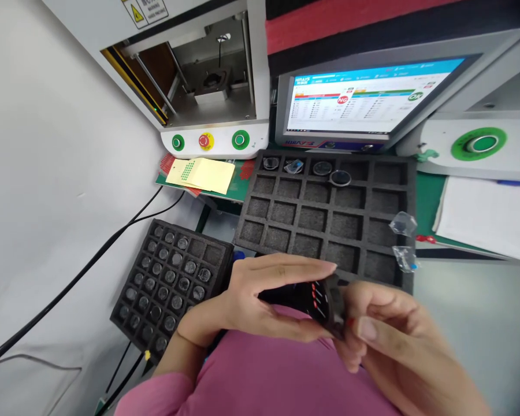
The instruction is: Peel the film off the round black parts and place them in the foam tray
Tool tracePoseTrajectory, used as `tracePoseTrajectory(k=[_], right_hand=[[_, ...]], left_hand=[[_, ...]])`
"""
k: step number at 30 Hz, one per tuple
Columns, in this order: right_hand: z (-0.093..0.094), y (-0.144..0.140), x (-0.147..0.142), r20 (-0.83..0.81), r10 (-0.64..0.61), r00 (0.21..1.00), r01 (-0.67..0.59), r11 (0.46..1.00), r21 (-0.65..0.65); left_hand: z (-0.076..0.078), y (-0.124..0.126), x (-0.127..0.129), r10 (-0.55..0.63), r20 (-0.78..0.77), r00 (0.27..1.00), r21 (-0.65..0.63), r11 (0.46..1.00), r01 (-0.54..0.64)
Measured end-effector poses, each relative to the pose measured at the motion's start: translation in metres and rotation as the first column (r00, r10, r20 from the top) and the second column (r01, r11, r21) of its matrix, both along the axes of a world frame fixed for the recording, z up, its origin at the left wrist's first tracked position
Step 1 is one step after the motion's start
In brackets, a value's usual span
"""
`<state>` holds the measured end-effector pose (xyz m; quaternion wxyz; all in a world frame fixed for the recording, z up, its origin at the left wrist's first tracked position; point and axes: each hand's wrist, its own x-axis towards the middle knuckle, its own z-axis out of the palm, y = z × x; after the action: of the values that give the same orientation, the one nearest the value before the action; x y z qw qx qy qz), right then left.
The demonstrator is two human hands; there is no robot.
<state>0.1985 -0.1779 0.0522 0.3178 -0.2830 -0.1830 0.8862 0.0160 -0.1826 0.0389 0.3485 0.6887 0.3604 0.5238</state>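
A big foam tray (325, 214) lies in the middle of the bench, its square pockets mostly bare; only the far row holds parts, three round pieces and a ring (340, 178) lying on the divider below that row. Left and nearer, a smaller tray (169, 283) has round parts in most of its pockets, with a couple of far-right pockets unfilled. Close to the body, over the near edge of the big tray, both hands meet on a small black device (316, 300) with red marks on its face. The left hand (264, 297) is curled around it, fingers stretched flat along the top and thumb beneath. The right hand (377, 329) pinches its right end with bent fingers; what the fingertips press cannot be made out. A pink sleeve (260, 375) fills the near foreground. On the big tray's right rim sit two clear plastic caps (404, 240). Far left stands a machine (208, 81) with an open chamber and green and red buttons; yellow sheets (201, 173) lie before it. A monitor (368, 98) stands behind the big tray, a green button (479, 143) at far right, white paper (485, 216) below it. Black cables (82, 271) run along the left.
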Motion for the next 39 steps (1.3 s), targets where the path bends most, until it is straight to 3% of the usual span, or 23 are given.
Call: tracePoseTrajectory(k=[6, 10, 21, 27, 31, 34, 35, 36, 37, 39], right_hand=[[0.000, -0.001, 0.001, -0.034, 0.030, 0.999, -0.031, 0.999, -0.012], [0.000, 0.001, 0.000, -0.029, 0.026, 0.999, -0.027, 1.000, -0.011], [-0.001, 0.000, 0.000, -0.004, 0.063, 0.998, -0.063, 0.997, -0.039], [0.004, 0.005, -0.013, 0.000, 0.000, 1.000, 0.000, 0.996, -0.092], [0.003, 0.004, -0.020, -0.005, -0.011, 1.000, 0.011, 0.999, -0.032], [-0.001, 0.002, -0.015, 0.002, -0.058, 0.998, 0.057, 0.990, 0.128], [-0.002, 0.002, -0.012, 0.048, -0.156, 0.987, 0.141, 0.962, 0.233], [-0.004, 0.001, -0.010, 0.107, -0.293, 0.950, 0.236, 0.900, 0.365], [-0.005, 0.001, -0.008, 0.162, -0.438, 0.884, 0.308, 0.809, 0.501], [-0.008, 0.001, -0.008, 0.210, -0.639, 0.740, 0.335, 0.621, 0.708]], left_hand=[[-0.001, -0.001, -0.001, -0.019, -0.036, 0.999, 0.016, 1.000, 0.020], [-0.003, -0.002, -0.002, -0.012, -0.034, 0.999, -0.039, 0.999, 0.011], [0.002, -0.001, -0.003, -0.039, -0.028, 0.999, 0.018, 0.999, 0.039], [-0.001, 0.000, -0.008, -0.040, -0.067, 0.997, 0.033, 0.999, 0.042], [0.002, -0.001, -0.007, -0.082, 0.072, 0.994, -0.129, 0.988, 0.091], [0.004, -0.002, -0.003, -0.071, 0.350, 0.934, -0.357, 0.912, 0.203], [0.004, -0.002, -0.001, -0.042, 0.458, 0.888, -0.426, 0.866, 0.261], [0.004, -0.002, 0.001, -0.005, 0.555, 0.832, -0.484, 0.812, 0.328], [0.004, -0.001, 0.003, 0.029, 0.635, 0.772, -0.519, 0.756, 0.399], [0.002, 0.000, 0.007, 0.059, 0.732, 0.679, -0.533, 0.671, 0.516]])
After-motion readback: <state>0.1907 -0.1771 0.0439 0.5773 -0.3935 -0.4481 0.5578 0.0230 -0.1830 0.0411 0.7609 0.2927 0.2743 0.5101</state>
